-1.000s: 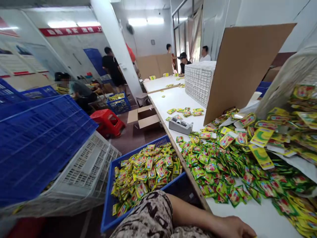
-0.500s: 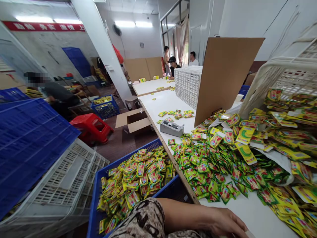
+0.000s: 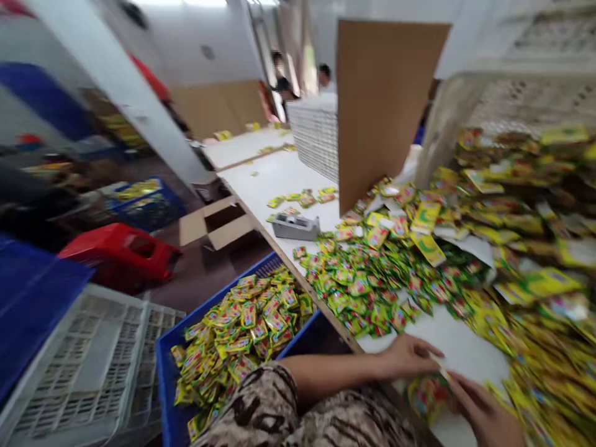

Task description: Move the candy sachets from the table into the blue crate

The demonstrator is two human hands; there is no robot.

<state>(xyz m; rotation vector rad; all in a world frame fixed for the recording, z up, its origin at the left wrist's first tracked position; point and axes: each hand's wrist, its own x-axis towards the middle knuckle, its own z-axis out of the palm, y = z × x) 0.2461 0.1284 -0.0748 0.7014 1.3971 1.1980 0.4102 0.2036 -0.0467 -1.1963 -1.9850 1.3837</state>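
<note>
Over the near edge of the white table (image 3: 447, 338), my left hand (image 3: 410, 357) and my right hand (image 3: 487, 410) meet at a small green, yellow and red packet (image 3: 426, 397). The fingers of both hands close at its top edge, where a pale corner shows between them. Blur hides the exact grip. Just beyond my hands spreads a heap of small green packets (image 3: 367, 285). To the right lies a pile of flat yellow packets (image 3: 549, 347).
A blue crate (image 3: 170, 385) full of packets stands left of the table. On the table are a grey tape dispenser (image 3: 295, 226), an upright cardboard sheet (image 3: 386, 112) and a white basket (image 3: 314, 136). A red stool (image 3: 116, 254) and an open carton (image 3: 216, 223) sit on the floor. People are farther back.
The view has swung right and down. My left hand has come fully into view, and my right hand and the packet between them now show.
</note>
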